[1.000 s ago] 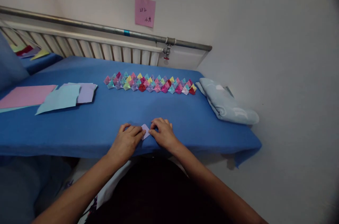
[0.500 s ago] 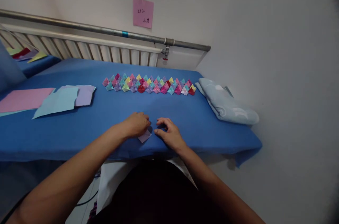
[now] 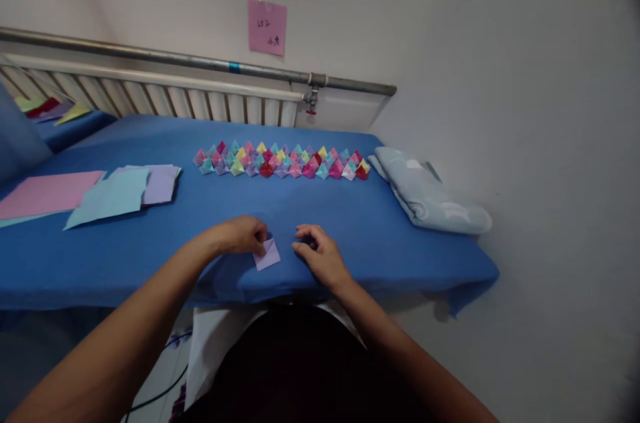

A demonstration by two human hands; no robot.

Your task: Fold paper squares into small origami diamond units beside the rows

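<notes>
A small lilac square of folded paper (image 3: pixel 267 255), with crease lines on it, lies near the front edge of the blue cloth. My left hand (image 3: pixel 245 236) pinches its left corner, thumb over the paper and fingers curled. To the right of the square, and apart from it, my right hand (image 3: pixel 321 253) hovers low over the cloth, holding nothing. Its fingers are curved, with a gap between thumb and forefinger. Behind both hands, rows of folded paper pieces (image 3: pixel 281 169) in pink, blue, yellow, red and lilac stand close together.
Loose paper sheets lie at the left: a pink sheet (image 3: pixel 50 193), a pale blue sheet (image 3: pixel 113 196) and lilac paper (image 3: pixel 160 184). A folded light-blue blanket (image 3: pixel 430 199) sits at the right end. A radiator (image 3: pixel 200 103) and a metal pipe (image 3: pixel 170 57) run along the wall.
My left hand has slid left off much of the lilac paper, which now shows more and lies slightly further left. My right hand has hardly moved.
</notes>
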